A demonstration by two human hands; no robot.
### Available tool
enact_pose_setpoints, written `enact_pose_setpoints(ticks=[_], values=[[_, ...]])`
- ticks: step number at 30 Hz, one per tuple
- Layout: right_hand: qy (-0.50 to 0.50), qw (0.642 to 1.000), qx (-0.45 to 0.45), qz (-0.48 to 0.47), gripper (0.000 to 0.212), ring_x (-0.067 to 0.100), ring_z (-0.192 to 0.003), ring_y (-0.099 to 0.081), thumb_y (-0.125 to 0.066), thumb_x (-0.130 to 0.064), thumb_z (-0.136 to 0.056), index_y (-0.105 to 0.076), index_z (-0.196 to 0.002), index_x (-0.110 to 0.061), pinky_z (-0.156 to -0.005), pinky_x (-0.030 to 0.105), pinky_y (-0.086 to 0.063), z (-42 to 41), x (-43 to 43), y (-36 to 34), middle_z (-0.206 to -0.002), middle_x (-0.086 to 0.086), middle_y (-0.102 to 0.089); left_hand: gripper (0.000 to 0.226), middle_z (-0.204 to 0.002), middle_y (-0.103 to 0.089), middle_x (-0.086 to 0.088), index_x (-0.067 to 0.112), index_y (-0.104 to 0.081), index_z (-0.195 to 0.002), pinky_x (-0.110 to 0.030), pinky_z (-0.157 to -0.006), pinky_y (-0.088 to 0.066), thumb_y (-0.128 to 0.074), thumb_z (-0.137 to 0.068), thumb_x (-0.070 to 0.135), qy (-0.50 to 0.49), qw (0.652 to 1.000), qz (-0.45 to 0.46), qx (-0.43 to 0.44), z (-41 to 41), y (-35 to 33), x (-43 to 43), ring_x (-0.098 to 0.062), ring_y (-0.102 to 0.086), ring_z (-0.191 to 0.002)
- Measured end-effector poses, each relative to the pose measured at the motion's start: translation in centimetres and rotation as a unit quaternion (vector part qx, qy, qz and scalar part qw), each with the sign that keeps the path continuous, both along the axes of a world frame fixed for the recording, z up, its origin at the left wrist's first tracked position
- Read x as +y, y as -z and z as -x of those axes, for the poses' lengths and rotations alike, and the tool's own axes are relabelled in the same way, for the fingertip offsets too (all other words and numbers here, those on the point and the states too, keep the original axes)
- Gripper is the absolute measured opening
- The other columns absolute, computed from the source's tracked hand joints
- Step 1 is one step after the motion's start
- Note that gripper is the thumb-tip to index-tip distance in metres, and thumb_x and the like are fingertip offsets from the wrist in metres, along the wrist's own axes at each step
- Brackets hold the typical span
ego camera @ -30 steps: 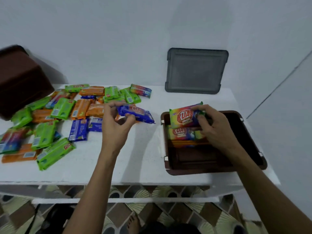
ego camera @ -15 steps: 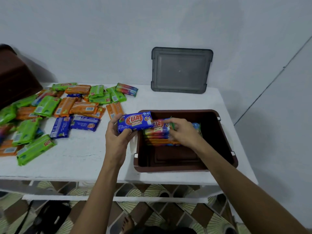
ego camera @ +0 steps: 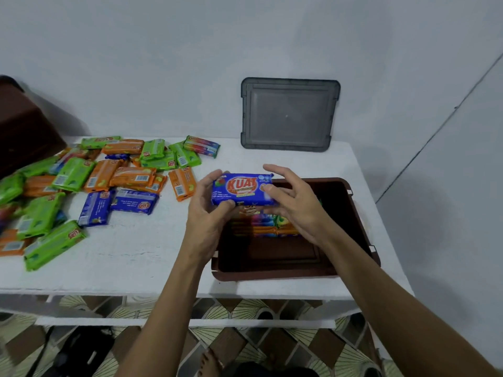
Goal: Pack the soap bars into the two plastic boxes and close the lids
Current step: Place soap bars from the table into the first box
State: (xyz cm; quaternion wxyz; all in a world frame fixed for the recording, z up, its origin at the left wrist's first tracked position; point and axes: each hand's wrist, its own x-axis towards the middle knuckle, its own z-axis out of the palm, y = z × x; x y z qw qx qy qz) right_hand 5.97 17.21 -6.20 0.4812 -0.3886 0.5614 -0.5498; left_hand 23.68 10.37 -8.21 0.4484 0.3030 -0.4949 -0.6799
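Observation:
A blue soap bar (ego camera: 241, 189) is held flat above the far left corner of the open brown box (ego camera: 353, 229). My left hand (ego camera: 209, 213) grips its left end between thumb and fingers. My right hand (ego camera: 294, 202) touches its right end with spread, nearly straight fingers. Under the bar, several multicoloured and orange bars (ego camera: 268, 225) lie stacked in the far part of the box. A pile of green, orange and blue soap bars (ego camera: 109, 175) covers the left half of the white table (ego camera: 136, 257).
A grey lid (ego camera: 290, 114) leans upright against the wall behind the box. A second dark brown box (ego camera: 24, 126) stands at the far left, partly cut off. The table's front edge runs just below the open box, with patterned floor tiles beneath.
My right hand let go of the multicoloured bar in the box and rose to the blue bar. My left hand carried the blue bar rightward over the box.

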Motion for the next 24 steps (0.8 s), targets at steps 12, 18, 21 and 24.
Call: enact_pose_setpoints(ticks=[12, 18, 21, 24], values=[[0.07, 0.968, 0.222, -0.09, 0.025, 0.019, -0.112, -0.061, -0.058, -0.014, -0.095, -0.06, -0.12, -0.018, -0.074, 0.028, -0.06, 8.0, 4.2, 1.1, -0.12, 0.004, -0.06, 0.031, -0.14, -0.047, -0.005, 0.018, -0.06, -0.122, -0.036, -0.105, -0.037, -0.06, -0.091, 0.015, -0.087, 0.824, 0.336, -0.449, -0.6, 3.9, -1.9, -0.022, -0.042, -0.13], [0.059, 0.873, 0.465, -0.136, 0.034, 0.018, -0.117, -0.055, -0.056, -0.024, -0.097, -0.054, -0.129, -0.016, -0.073, 0.021, -0.05, 7.4, 3.2, 4.1, -0.128, 0.007, -0.058, 0.028, -0.138, -0.051, -0.002, 0.016, -0.062, -0.121, -0.024, -0.096, -0.035, -0.057, -0.094, 0.015, -0.098, 0.817, 0.331, -0.462, -0.5, 4.1, -1.7, -0.018, -0.048, -0.124], [0.049, 0.806, 0.569, -0.152, 0.038, 0.023, -0.112, -0.056, -0.056, -0.03, -0.096, -0.053, -0.131, -0.017, -0.081, 0.03, -0.051, 6.6, 2.8, 4.4, -0.125, 0.012, -0.058, 0.028, -0.138, -0.05, -0.001, 0.016, -0.062, -0.121, -0.023, -0.096, -0.035, -0.057, -0.094, 0.015, -0.089, 0.819, 0.334, -0.458, -0.6, 4.0, -1.7, -0.016, -0.047, -0.125], [0.078, 0.731, 0.66, -0.154, 0.037, 0.027, -0.107, -0.053, -0.052, -0.035, -0.095, -0.054, -0.129, -0.019, -0.078, 0.035, -0.049, 5.2, 1.7, 3.4, -0.117, 0.014, -0.056, 0.027, -0.136, -0.051, 0.002, 0.018, -0.063, -0.119, -0.022, -0.096, -0.037, -0.059, -0.093, 0.015, -0.079, 0.83, 0.341, -0.435, -0.9, 4.1, -2.0, -0.012, -0.047, -0.124]])
